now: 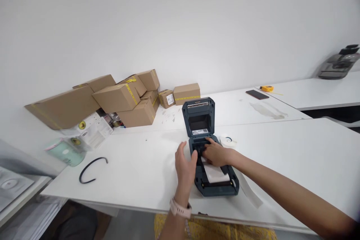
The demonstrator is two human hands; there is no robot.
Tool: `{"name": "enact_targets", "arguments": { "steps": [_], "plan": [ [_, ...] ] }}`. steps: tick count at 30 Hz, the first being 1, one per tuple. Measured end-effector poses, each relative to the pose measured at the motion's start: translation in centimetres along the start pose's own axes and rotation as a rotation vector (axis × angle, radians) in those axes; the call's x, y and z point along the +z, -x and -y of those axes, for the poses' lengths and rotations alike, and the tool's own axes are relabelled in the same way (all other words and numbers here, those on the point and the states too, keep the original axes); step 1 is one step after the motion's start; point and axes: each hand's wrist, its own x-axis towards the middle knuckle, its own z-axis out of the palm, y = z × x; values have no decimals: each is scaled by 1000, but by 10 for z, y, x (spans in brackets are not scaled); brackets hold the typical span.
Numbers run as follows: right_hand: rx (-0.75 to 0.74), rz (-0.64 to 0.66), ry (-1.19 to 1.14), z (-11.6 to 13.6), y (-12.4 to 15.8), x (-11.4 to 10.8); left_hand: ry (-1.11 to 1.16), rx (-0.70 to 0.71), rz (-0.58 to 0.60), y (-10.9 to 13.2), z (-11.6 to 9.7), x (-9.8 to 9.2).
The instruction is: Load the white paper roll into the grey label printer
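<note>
A dark blue label printer (198, 182) stands on the white table with its lid (212, 114) raised. A strip of white paper (215, 172) lies inside, running toward the front roller. My right hand (216, 153) reaches into the printer over the paper, its index finger extended toward the hinge and the other fingers curled. What those curled fingers grip is hidden. My left hand (185, 165), with a pink watch band (180, 209) at the wrist, is at the printer's left side, thumb and fingers apart, holding nothing.
Behind the printer's right side is a white roll (227, 141); a loose paper strip (251, 193) lies beside it. Cardboard boxes (135, 105) are stacked at back left. Nearer lie a black curved band (84, 170) and a green pouch (66, 152). A phone (257, 94) and yellow tape measure (266, 88) lie at back right.
</note>
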Motion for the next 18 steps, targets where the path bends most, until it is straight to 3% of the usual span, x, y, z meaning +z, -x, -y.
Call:
{"name": "enact_targets", "arguments": {
  "steps": [4, 9, 13, 16, 18],
  "plan": [
    [46, 37, -6, 3, -9, 0, -211, -89, 234, -39, -9, 17],
    [56, 22, -83, -1, -3, 1, -240, -39, 291, -49, 1, 19],
    [-1, 3, -197, -11, 13, -17, -254, 18, 323, -49, 8, 14],
    [-50, -82, -433, -22, 44, -38, -255, 56, 283, -45, 12, 16],
    [-57, -226, -791, -32, 76, -44, -244, 68, 247, -42, 13, 18]
  ]
}}
